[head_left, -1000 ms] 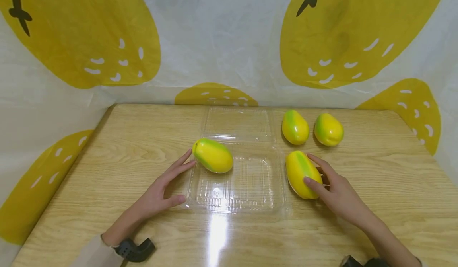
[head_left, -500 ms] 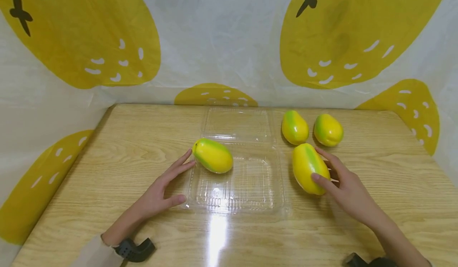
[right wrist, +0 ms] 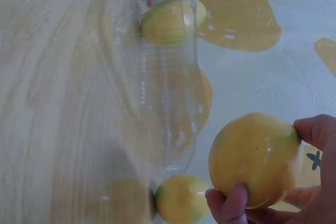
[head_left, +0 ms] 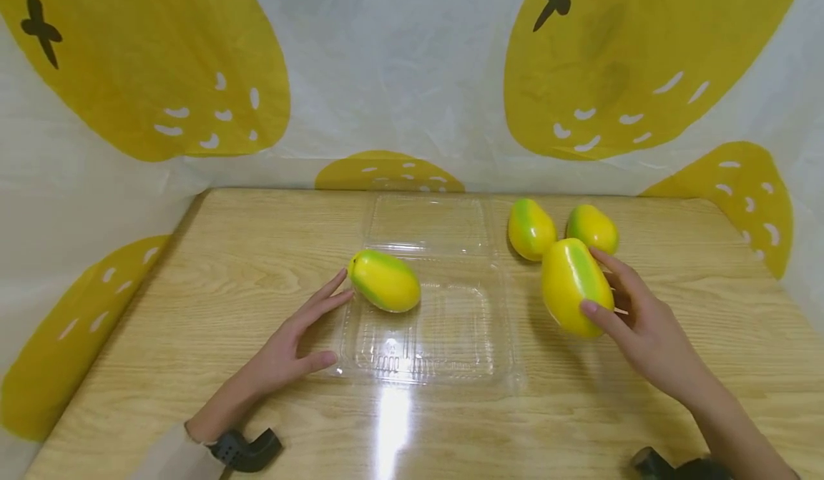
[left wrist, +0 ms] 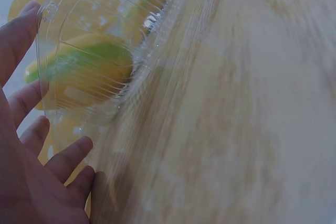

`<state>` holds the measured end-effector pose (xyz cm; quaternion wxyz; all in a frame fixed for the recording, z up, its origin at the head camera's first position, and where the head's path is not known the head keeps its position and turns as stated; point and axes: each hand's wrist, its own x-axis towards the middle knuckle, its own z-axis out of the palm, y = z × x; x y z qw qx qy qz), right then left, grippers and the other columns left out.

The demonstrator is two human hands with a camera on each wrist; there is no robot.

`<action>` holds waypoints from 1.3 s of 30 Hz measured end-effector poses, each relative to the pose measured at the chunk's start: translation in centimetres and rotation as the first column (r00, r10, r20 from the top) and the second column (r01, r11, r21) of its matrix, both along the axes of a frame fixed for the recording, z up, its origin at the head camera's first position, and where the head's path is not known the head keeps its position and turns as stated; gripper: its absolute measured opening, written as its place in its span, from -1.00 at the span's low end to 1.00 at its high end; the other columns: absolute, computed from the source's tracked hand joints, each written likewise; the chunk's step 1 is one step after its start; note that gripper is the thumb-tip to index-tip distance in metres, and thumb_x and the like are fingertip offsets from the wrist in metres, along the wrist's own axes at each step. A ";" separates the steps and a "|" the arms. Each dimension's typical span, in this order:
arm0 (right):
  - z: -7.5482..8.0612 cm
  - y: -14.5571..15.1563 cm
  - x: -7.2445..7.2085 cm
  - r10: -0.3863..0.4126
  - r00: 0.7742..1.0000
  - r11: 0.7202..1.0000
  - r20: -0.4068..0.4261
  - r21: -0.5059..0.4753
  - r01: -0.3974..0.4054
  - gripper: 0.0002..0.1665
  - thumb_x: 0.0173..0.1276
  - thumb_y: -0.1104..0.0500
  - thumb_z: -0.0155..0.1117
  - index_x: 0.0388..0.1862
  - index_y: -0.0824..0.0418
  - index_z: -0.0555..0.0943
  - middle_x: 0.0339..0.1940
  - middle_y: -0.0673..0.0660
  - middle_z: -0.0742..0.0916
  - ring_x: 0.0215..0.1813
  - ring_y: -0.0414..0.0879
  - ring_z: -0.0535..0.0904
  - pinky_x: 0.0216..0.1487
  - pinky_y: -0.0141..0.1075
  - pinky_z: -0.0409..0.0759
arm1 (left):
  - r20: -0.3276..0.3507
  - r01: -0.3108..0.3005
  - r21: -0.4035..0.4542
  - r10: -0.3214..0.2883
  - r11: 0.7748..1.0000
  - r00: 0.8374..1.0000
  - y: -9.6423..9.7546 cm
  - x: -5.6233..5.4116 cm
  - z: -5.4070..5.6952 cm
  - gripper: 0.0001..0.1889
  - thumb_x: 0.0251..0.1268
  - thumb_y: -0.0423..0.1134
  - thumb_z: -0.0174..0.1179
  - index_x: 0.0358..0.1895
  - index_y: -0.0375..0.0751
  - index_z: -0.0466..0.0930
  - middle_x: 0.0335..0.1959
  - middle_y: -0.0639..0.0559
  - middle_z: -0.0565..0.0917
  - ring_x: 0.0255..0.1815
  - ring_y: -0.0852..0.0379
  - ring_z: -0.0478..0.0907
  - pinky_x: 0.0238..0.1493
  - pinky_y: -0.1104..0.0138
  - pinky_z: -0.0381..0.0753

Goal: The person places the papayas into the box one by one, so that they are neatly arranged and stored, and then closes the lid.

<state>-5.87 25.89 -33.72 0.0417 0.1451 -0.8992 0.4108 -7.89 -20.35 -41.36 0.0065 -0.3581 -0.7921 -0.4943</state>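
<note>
In the head view my right hand (head_left: 650, 337) grips a yellow papaya (head_left: 575, 287) with a green stripe, thumb on the near side and fingers round the far right side. The right wrist view shows this papaya (right wrist: 255, 159) held up off the table. My left hand (head_left: 290, 344) rests at the left edge of a clear plastic clamshell box (head_left: 450, 330), fingers spread and fairly straight, touching its rim. Another papaya (head_left: 385, 280) lies in the left part of the box, its stem end towards my left fingertips. The left wrist view shows it through the box wall (left wrist: 105, 3).
Two more papayas, one (head_left: 531, 229) beside the box's lid and one (head_left: 592, 228) to its right, lie at the back right. The box's lid (head_left: 428, 222) is folded back towards the fruit-print curtain (head_left: 399, 72). All stands on a wooden table (head_left: 257, 251).
My right hand has lifted the papaya and carried it up, back and to the right, so it now partly covers the back right papaya. The left hand has stayed at the box.
</note>
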 end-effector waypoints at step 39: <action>2.3 -5.7 -3.0 0.093 0.984 0.985 -0.152 -0.133 -0.113 0.03 0.24 0.44 0.28 0.54 -0.07 0.04 0.21 0.26 0.48 0.06 -0.23 0.45 0.01 -0.59 0.42 | 0.011 0.005 0.005 -0.005 1.000 1.000 0.0 -0.2 -0.2 -0.23 0.26 0.08 0.21 0.45 -0.19 0.19 0.55 -0.07 -0.08 0.52 -0.13 -0.16 0.25 -0.36 -0.15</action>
